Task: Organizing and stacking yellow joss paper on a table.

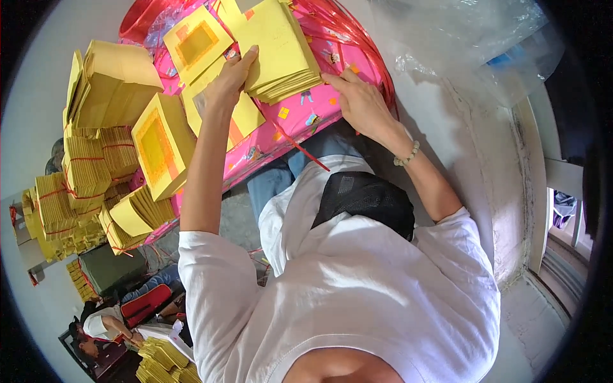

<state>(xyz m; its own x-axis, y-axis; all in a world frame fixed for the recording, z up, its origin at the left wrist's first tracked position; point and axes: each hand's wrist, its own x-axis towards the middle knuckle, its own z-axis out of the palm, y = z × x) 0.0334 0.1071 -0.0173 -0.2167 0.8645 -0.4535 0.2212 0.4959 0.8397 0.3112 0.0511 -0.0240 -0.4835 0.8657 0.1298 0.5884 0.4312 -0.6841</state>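
Observation:
A thick stack of yellow joss paper (278, 48) lies on a table with a pink patterned cover (255, 156). My left hand (228, 80) grips its near left corner, thumb resting on the top. At the near right corner, the fingertips of my right hand (365, 105) close on the sheet edges. A red tie strip (303, 150) comes out from below the stack and hangs over the table's near edge. Beside my left hand are flat yellow sheets with an orange-framed square (198, 45); more sheets lie partly hidden under my left wrist.
Loose red strips (348, 29) run along the table's right side. To the left stand a large yellow paper block (156, 147) and several red-tied bundles (86, 166). Clear plastic wrap (472, 45) is at upper right. Another person (105, 325) works at lower left near yellow bundles (163, 360).

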